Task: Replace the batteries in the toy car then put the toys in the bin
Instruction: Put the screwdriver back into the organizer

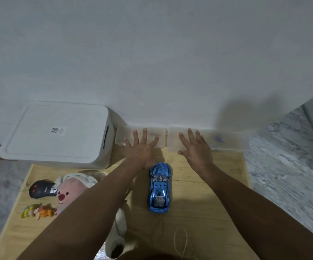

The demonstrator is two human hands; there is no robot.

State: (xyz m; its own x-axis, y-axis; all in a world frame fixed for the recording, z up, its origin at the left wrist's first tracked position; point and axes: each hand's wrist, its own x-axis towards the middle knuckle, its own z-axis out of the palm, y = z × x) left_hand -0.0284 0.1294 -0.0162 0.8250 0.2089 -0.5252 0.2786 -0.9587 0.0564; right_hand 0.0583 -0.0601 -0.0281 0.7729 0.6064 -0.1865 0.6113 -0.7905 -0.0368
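A shiny blue toy car (159,187) stands on the wooden board (204,199), nose toward the wall. My left hand (140,149) is stretched out beyond the car's nose, fingers spread, over a clear plastic box (161,139). My right hand (197,149) reaches with straight fingers over a second clear plastic box (228,140) at the wall. Neither hand holds anything. A white lidded bin (58,136) stands at the back left. A black remote control (42,189), a pink plush toy (71,192) and a small colourful figure (37,212) lie at the left.
The white wall rises just behind the boxes. Grey carpet (283,166) surrounds the board on the right and left. A thin white cord (182,241) loops near the front edge. Something blue (219,138) shows faintly inside the right box.
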